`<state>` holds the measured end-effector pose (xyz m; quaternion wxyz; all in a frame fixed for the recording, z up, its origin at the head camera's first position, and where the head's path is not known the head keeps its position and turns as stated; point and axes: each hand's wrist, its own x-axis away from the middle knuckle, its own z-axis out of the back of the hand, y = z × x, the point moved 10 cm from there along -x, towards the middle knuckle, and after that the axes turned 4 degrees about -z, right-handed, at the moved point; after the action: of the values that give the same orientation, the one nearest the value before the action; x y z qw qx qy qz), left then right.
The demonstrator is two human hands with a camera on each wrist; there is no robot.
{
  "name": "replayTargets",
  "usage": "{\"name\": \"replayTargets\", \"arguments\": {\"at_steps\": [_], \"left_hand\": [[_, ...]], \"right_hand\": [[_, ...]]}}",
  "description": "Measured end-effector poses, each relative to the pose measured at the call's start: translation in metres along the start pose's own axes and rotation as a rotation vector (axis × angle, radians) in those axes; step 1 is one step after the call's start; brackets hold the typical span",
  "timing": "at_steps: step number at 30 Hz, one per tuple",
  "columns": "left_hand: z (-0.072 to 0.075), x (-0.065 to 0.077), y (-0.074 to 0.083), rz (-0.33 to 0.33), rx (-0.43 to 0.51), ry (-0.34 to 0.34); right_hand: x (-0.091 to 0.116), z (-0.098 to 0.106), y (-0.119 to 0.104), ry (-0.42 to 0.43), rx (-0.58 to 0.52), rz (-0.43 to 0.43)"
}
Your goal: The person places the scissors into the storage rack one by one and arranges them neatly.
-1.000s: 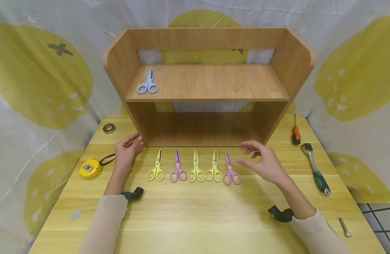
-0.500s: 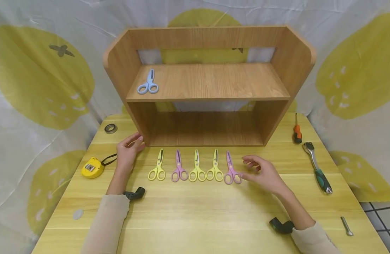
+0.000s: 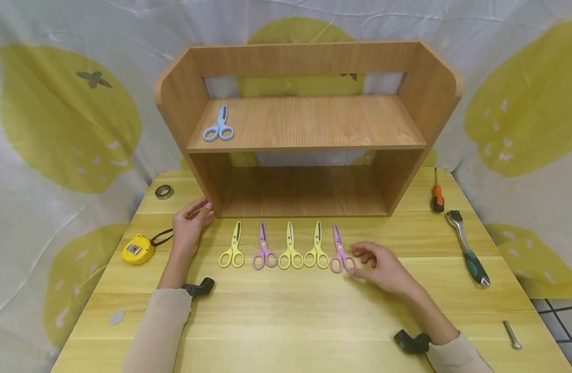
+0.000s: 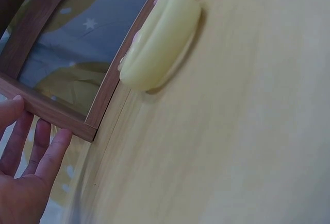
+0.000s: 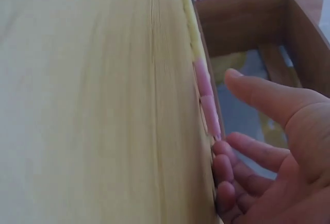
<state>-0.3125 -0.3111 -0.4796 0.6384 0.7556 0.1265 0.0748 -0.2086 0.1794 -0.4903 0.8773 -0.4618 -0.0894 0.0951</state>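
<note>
Five-odd scissors lie in a row in front of a wooden shelf (image 3: 306, 147); three are yellow, such as the leftmost yellow scissors (image 3: 237, 238), and two are purple. My right hand (image 3: 383, 267) is beside the rightmost purple scissors (image 3: 338, 237), its thumb tip right at their handle loop and its other fingers loosely bent. In the right wrist view, those purple scissors (image 5: 204, 80) lie just beyond the fingertips. My left hand (image 3: 188, 228) touches the shelf's lower left front corner with nearly straight fingers. Blue scissors (image 3: 220, 124) lie on the upper shelf, at its left.
On the left lie a tape roll (image 3: 164, 192), a yellow tape measure (image 3: 138, 249) and a pale disc (image 3: 117, 317). Along the right side are an orange-handled screwdriver (image 3: 437, 198), a ratchet wrench (image 3: 469, 251) and a bolt (image 3: 512, 334). A lemon-print curtain (image 3: 136, 31) hangs behind.
My right hand has come down from near the shelf's lower right front edge to the handles of the rightmost purple scissors. The left hand has stayed at the shelf corner.
</note>
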Motion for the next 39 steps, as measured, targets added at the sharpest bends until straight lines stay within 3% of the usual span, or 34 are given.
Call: {"name": "replayTargets", "arguments": {"at_steps": [7,16,24,34,39], "left_hand": [[-0.005,0.008,0.010,0.010,0.010,-0.013],[0.003,0.000,-0.004,-0.005,0.014,0.007],[0.002,-0.001,-0.005,-0.036,0.007,0.007],[0.001,-0.001,-0.006,-0.005,0.005,0.003],[0.002,-0.002,-0.005,-0.006,0.011,-0.004]], "right_hand": [[0.000,-0.007,0.000,0.006,0.042,0.006],[-0.001,-0.010,-0.004,0.029,0.120,0.040],[-0.002,-0.008,-0.003,0.072,0.167,-0.027],[0.001,0.002,-0.008,0.067,0.058,-0.098],[0.000,0.005,0.000,0.066,-0.031,-0.161]]}}
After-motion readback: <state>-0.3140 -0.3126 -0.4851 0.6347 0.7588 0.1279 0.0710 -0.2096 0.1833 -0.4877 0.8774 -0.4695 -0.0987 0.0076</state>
